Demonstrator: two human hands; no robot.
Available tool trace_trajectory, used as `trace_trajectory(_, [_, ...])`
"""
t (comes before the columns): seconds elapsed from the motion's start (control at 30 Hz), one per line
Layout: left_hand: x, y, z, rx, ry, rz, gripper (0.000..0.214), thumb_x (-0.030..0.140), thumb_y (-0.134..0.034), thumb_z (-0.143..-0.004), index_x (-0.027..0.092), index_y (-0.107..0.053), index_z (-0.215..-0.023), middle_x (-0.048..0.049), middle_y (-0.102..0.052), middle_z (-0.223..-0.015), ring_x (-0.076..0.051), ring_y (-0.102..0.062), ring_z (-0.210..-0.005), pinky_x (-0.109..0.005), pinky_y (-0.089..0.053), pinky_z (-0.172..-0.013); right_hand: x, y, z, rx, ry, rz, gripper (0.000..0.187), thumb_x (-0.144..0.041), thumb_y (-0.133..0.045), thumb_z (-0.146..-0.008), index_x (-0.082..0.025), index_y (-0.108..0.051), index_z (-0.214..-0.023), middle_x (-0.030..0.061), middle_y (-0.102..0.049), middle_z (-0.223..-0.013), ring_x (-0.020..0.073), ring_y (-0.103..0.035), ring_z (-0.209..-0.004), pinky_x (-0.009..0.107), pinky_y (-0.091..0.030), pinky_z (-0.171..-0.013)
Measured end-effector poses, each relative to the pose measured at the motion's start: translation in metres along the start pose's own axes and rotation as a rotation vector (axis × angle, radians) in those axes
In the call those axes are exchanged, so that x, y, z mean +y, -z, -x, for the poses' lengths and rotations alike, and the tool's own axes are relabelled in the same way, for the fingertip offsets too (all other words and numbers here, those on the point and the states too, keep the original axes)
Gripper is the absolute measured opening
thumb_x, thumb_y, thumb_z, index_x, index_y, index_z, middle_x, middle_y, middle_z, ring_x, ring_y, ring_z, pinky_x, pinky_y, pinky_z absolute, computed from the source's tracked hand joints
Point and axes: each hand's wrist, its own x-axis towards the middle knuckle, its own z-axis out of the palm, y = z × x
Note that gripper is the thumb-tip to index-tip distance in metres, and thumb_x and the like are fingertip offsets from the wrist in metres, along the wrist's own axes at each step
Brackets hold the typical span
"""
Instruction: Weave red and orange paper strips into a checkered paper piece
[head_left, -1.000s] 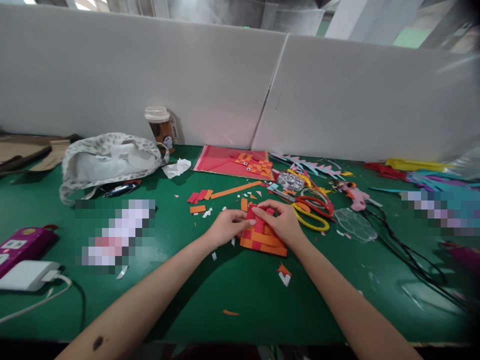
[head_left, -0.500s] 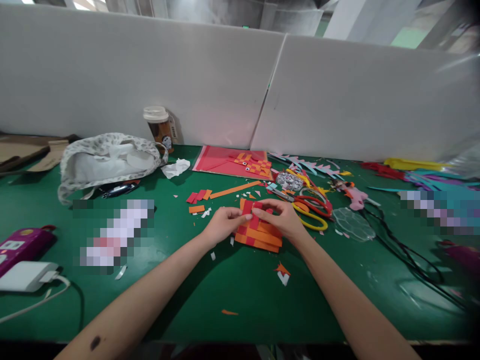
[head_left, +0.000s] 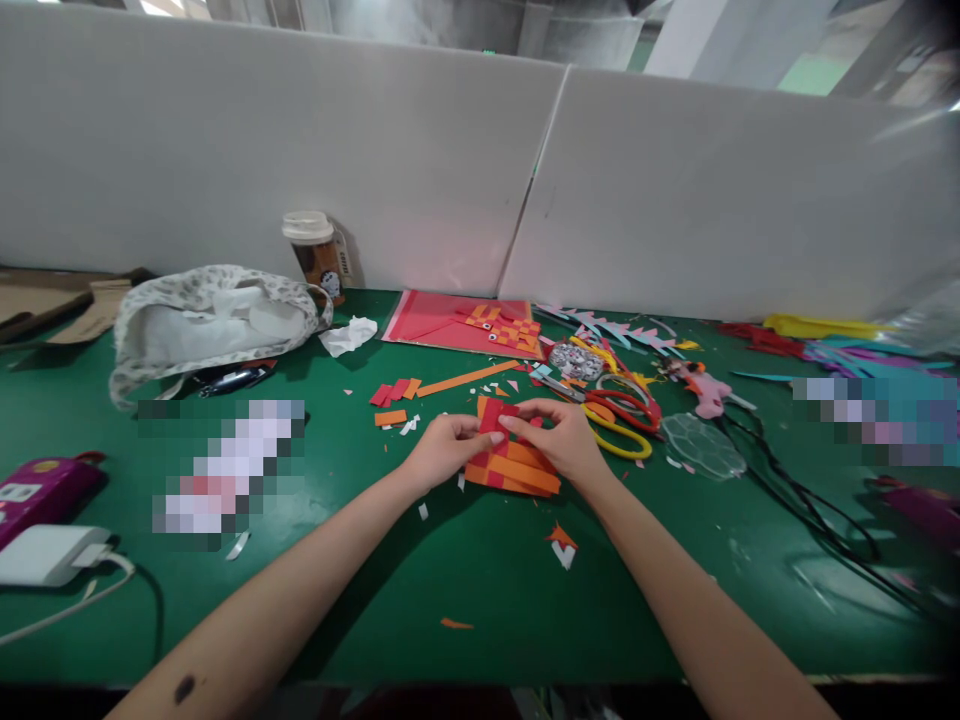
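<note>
A woven mat of red and orange paper strips (head_left: 517, 468) lies on the green table (head_left: 465, 580) just ahead of me. My left hand (head_left: 444, 452) pinches the mat's upper left edge with fingers closed. My right hand (head_left: 564, 440) rests over the mat's right side, its thumb and forefinger pinching a red strip near the top. The two hands almost meet above the mat. Loose orange and red strips (head_left: 420, 388) lie a little beyond my left hand.
Red and yellow scissors (head_left: 626, 420), a pink glue gun (head_left: 705, 392), a clear mat (head_left: 703, 446) and black cables lie to the right. A red sheet (head_left: 457, 322), a coffee cup (head_left: 313, 252), a cloth bag (head_left: 210, 322) and a white charger (head_left: 52, 552) are on the left. White partitions stand behind.
Both hands and the woven mat have shifted slightly away from me and to the left; the pinch on the strips stays the same.
</note>
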Motion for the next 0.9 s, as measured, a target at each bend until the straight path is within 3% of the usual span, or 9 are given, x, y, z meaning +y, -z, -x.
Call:
trace_trajectory(0.13, [0.001,0.002,0.0,0.065,-0.024,0.009,0.03,0.044,-0.063,-0.07,0.014,-0.065,-0.071,0.0005,-0.059,-0.061,-0.008,-0.048,-0.051,-0.02,-0.037,-0.049,0.002,0.006,-0.001,-0.173,-0.034,0.013,0.033,-0.043,-0.067,-0.065,-0.017,-0.066,-0.086,0.0069,-0.069,-0.08,0.0199,-0.063,-0.075,0.031,-0.048,-0.068])
trace_trajectory(0.27, [0.0,0.004,-0.003,0.057,-0.014,0.117,0.033,0.046,-0.064,-0.068,0.015,-0.066,-0.078,-0.0026,-0.065,-0.072,-0.012,-0.057,-0.061,-0.023,-0.043,-0.057,0.004,0.012,-0.002,-0.293,-0.029,-0.025,0.035,-0.038,-0.069,-0.064,-0.018,-0.063,-0.093,0.0042,-0.069,-0.075,0.0174,-0.062,-0.069,0.031,-0.048,-0.067])
trace_trajectory(0.47, [0.002,0.005,-0.003,0.069,0.003,0.116,0.033,0.043,-0.065,-0.069,0.016,-0.067,-0.087,-0.0045,-0.068,-0.08,-0.01,-0.056,-0.058,-0.02,-0.04,-0.052,0.008,0.017,-0.004,-0.289,-0.031,-0.066,0.032,-0.036,-0.067,-0.066,-0.019,-0.063,-0.093,0.0038,-0.068,-0.074,0.0159,-0.061,-0.067,0.03,-0.047,-0.064])
trace_trajectory(0.77, [0.003,0.007,-0.003,0.094,-0.016,0.096,0.033,0.042,-0.064,-0.071,0.015,-0.067,-0.09,0.0002,-0.061,-0.065,-0.006,-0.047,-0.048,-0.018,-0.036,-0.045,0.014,0.015,-0.006,-0.269,-0.022,-0.172,0.034,-0.034,-0.066,-0.069,-0.019,-0.056,-0.099,0.0025,-0.066,-0.073,0.015,-0.061,-0.07,0.029,-0.047,-0.068])
trace_trajectory(0.9, [0.003,0.008,-0.004,0.122,-0.026,0.084,0.031,0.044,-0.063,-0.07,0.015,-0.066,-0.08,0.0024,-0.056,-0.059,-0.005,-0.043,-0.046,-0.018,-0.036,-0.045,0.015,0.015,-0.006,-0.237,0.004,-0.165,0.034,-0.035,-0.064,-0.071,-0.018,-0.056,-0.1,0.0024,-0.065,-0.075,0.015,-0.06,-0.071,0.029,-0.047,-0.068])
